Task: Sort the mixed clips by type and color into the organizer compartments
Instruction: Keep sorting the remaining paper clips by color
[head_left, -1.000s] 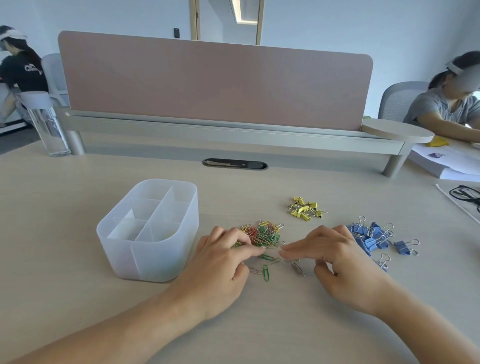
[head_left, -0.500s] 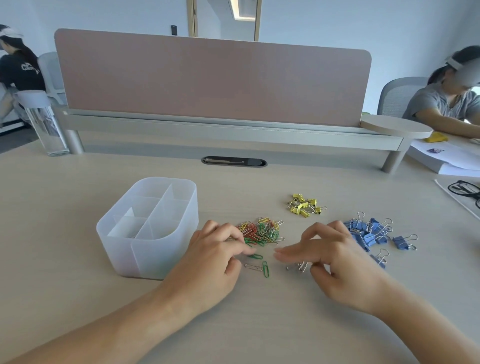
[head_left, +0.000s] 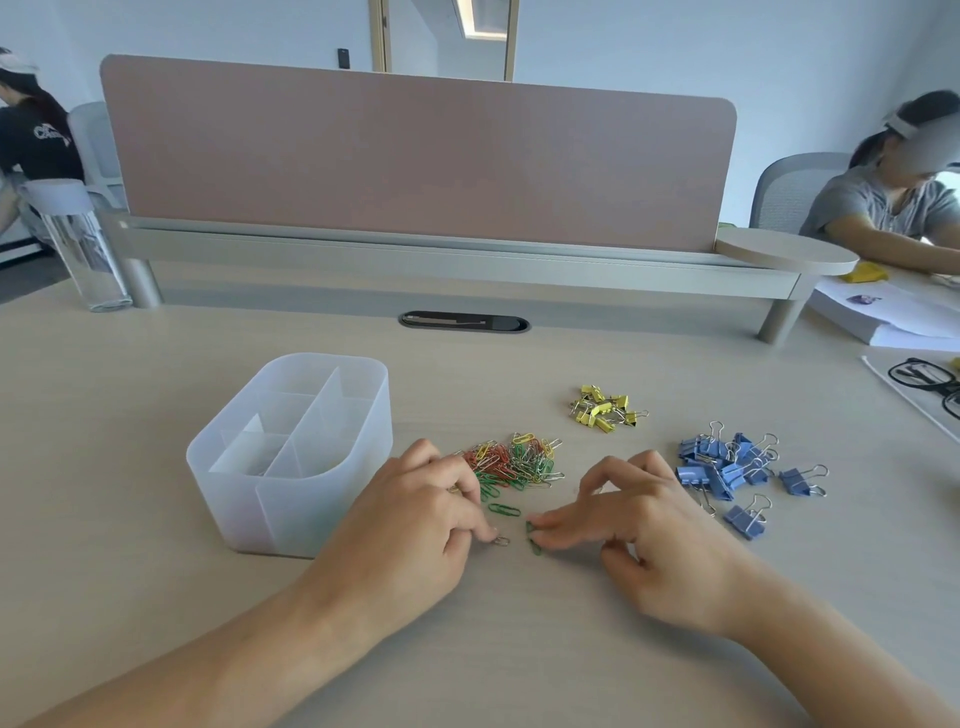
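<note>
Down in the lower middle, the curled fingers of the left hand (head_left: 410, 530) pinch a silver paper clip (head_left: 502, 541) on the table (head_left: 509, 654). Just beside it, the right hand (head_left: 644, 525) presses a green paper clip (head_left: 534, 541) with its straight forefinger. Above them lies the mixed pile (head_left: 514, 462); the organizer (head_left: 291, 499) stands left of the hands.

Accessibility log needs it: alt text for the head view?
Two bare hands sort clips on a pale desk: left hand touches a silver clip, right hand a green clip. A translucent organizer stands left; a mixed paper clip pile, yellow binder clips and blue binder clips lie beyond.
</note>
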